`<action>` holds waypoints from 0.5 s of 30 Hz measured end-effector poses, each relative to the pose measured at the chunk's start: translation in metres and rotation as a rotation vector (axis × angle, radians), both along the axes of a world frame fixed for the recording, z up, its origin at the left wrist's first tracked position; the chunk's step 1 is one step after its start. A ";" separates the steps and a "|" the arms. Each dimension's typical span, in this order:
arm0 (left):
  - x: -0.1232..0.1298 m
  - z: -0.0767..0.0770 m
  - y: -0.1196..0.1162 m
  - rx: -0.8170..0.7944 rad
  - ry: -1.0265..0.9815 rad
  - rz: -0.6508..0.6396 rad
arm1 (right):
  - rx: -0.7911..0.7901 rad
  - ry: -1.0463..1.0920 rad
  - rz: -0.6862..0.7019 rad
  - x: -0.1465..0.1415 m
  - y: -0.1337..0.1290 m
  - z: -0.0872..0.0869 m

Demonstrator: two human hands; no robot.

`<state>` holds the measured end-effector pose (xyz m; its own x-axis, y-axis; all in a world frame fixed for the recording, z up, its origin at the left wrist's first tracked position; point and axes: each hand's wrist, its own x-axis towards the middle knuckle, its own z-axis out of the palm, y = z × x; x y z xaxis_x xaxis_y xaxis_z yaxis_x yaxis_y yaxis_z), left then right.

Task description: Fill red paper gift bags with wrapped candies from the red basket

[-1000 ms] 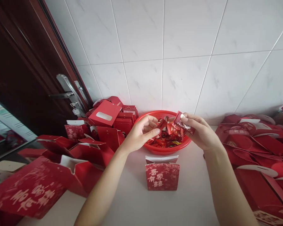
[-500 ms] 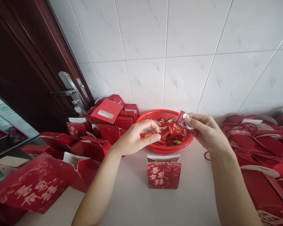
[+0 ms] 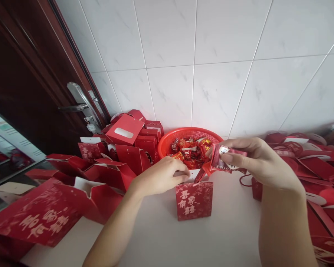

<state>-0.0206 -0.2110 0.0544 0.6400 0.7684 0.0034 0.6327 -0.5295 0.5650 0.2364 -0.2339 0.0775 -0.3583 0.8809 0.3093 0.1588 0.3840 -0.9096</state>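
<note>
A pale-lettered red box stands open before the red basket; red-wrapped candies hang at the basket's near right.

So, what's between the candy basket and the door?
A cluster of red cardboard boxes lies between basket and door, seen in the head view.

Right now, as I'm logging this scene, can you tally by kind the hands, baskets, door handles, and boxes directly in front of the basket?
Hands: 2 (left hand, right hand)
Basket: 1
Box in front: 1
Door handle: 1
Total: 5
</note>
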 end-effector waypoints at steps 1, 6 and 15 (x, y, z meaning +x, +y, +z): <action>0.002 0.000 -0.001 -0.015 0.002 0.027 | 0.012 -0.025 -0.004 -0.001 -0.001 0.002; 0.007 0.006 -0.007 -0.078 0.073 0.132 | 0.059 -0.169 -0.057 -0.004 -0.005 0.008; 0.007 0.006 -0.021 -0.028 0.122 0.028 | 0.051 -0.332 0.153 -0.022 -0.013 0.005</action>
<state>-0.0140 -0.2322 0.0603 0.6128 0.7846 -0.0947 0.7118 -0.4959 0.4975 0.2146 -0.2467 0.0824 -0.5733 0.7955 0.1962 0.3795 0.4701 -0.7969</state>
